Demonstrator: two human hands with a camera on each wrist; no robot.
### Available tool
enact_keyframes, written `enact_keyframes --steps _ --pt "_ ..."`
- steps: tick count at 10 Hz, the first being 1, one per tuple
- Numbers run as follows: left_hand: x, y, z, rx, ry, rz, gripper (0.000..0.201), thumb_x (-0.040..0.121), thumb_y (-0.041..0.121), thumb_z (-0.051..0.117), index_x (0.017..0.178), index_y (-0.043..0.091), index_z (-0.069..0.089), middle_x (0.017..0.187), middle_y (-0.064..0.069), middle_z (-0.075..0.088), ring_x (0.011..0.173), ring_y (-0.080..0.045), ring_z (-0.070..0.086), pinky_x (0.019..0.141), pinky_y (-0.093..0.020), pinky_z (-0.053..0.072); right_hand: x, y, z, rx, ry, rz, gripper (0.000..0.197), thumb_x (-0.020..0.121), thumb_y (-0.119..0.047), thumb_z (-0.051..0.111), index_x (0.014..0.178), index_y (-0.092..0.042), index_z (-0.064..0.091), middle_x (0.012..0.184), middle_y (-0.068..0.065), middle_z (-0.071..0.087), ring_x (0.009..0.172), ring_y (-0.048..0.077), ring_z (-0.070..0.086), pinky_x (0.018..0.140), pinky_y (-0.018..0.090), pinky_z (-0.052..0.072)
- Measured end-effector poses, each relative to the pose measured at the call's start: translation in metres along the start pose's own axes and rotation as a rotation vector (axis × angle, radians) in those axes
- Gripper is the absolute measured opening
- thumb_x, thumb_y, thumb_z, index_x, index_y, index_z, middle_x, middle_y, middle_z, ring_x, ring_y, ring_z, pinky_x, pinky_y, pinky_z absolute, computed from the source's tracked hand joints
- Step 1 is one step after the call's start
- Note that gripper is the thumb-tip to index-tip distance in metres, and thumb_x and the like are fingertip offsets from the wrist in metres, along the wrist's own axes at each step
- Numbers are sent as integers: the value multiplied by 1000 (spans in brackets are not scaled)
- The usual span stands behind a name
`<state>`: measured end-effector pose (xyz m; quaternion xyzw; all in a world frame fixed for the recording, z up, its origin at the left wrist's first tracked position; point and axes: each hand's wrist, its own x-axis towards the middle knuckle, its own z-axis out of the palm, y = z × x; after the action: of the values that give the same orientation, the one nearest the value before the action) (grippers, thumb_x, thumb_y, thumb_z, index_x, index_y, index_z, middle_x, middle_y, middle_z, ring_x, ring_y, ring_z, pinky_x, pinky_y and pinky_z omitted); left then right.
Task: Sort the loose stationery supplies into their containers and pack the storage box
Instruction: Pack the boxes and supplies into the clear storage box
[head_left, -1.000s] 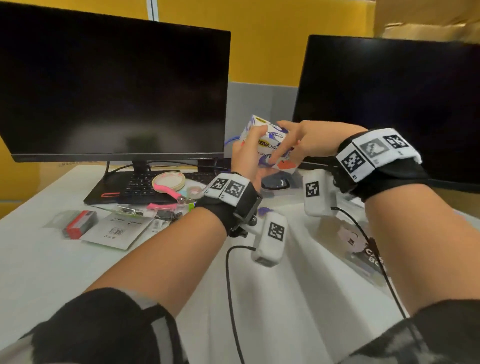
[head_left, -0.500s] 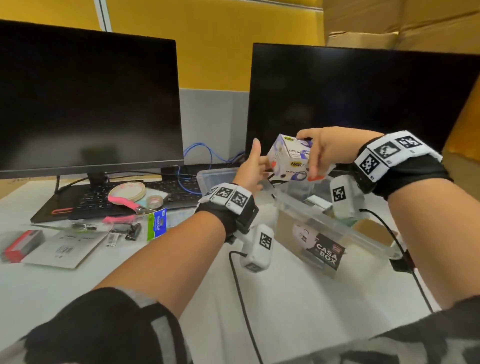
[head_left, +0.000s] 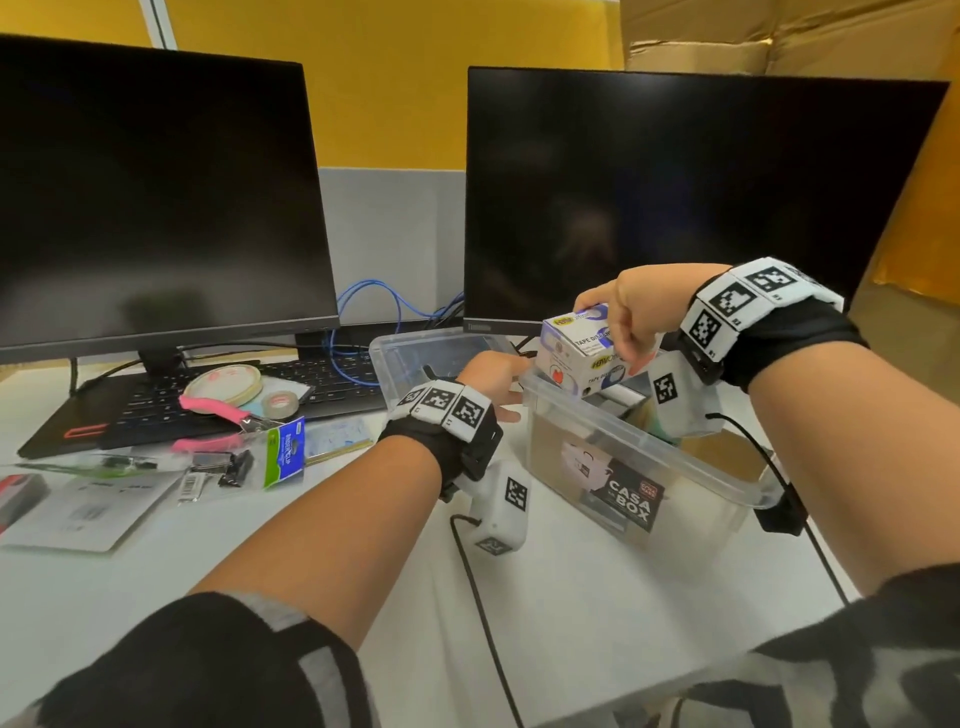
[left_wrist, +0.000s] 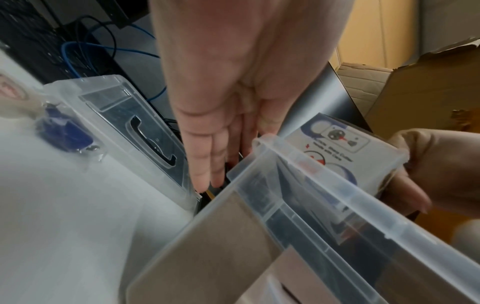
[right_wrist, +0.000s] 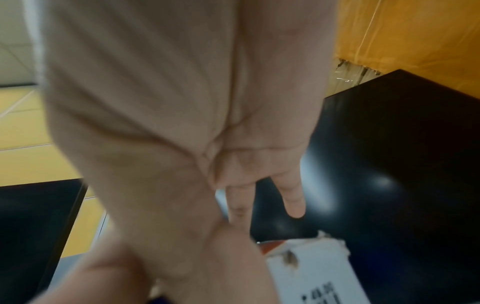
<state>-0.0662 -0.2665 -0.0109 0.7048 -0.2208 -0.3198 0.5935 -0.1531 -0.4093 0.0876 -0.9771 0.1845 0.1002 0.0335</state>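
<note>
Box (head_left: 582, 348) sits above the bin (head_left: 644, 457), lid (head_left: 415, 348) behind-left; clips (head_left: 234, 465) and tape (head_left: 280, 404) lie left, before the monitors (head_left: 156, 197).

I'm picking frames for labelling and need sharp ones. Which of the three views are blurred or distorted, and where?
Head view: mostly sharp, the print on the tape dispenser box is readable, though monitor edges bow from the wide lens. Left wrist view: the left hand is soft and the storage box rim is smeared. Right wrist view: worst, the right hand is blurred throughout.

Right wrist view blurred; storage box (head_left: 639, 457) contents unclear.
</note>
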Motion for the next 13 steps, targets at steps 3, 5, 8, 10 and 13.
enact_keyframes --steps 3,5,8,10,13 --pt "0 -2 -2 -47 -39 -26 43 96 16 48 136 2 43 135 -22 50 117 -37 55 74 -39 56 -16 3 -1 -6 -55 -33 45 71 12 68 47 -26 67 97 -12 61 88 15 59 78 24 49" --pt "-3 0 2 -18 -4 -25 41 97 20 46 134 0 44 132 -23 52 109 -37 59 78 -41 55 9 -13 20 -99 -200 -15 33 71 10 71 75 -22 78 94 -26 56 79 3 58 86 19 45" --pt "-7 4 9 129 46 54 40 81 19 70 115 -1 61 105 -17 64 100 -35 65 83 -50 55 9 3 48 -134 30 17 28 66 -6 82 63 -22 59 107 -12 48 111 22 53 98 40 46" --pt "-5 4 13 150 70 52 24 78 17 68 97 4 61 113 -23 64 102 -38 64 81 -52 55 2 8 50 -20 99 166 51 61 -21 87 101 -18 55 97 1 59 85 19 57 73 27 48" --pt "-21 10 11 323 -17 98 40 94 27 54 128 7 53 131 -9 53 119 -27 49 103 -41 40 -12 -11 13 -248 36 87 40 92 -3 52 129 -15 54 132 5 53 118 24 53 98 30 43"
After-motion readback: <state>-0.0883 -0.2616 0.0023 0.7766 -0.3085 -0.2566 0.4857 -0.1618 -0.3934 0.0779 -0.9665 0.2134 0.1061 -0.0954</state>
